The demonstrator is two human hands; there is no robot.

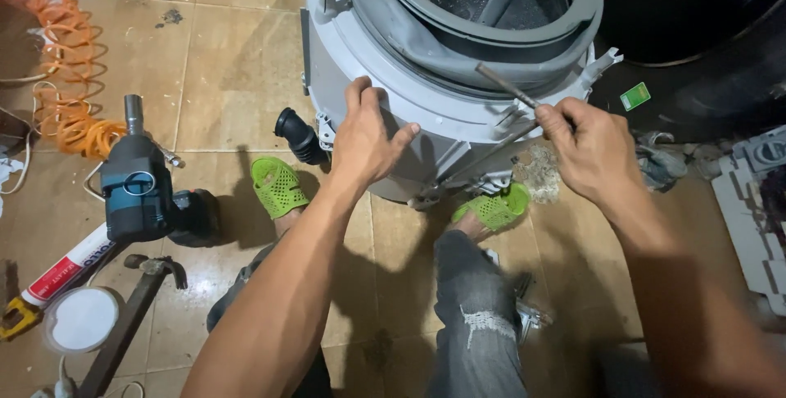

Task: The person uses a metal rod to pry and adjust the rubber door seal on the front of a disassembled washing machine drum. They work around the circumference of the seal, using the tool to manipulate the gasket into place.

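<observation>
left hand (366, 137) spread flat on tub (360, 62) | right hand (589, 148) pinching rod (508, 87) at tub rim

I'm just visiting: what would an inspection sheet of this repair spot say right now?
Surface: tiled floor, stained.
Job's things: grey washer tub with rubber door seal; metal rod.
Clutter: cordless power tool, hammer, sealant tube, white lid, black hose.
Hands: left hand rests on the tub; right hand grips the rod.
Cables: coiled orange hose.
Surroundings: green sandals, dark appliance, white plastic panel.
</observation>
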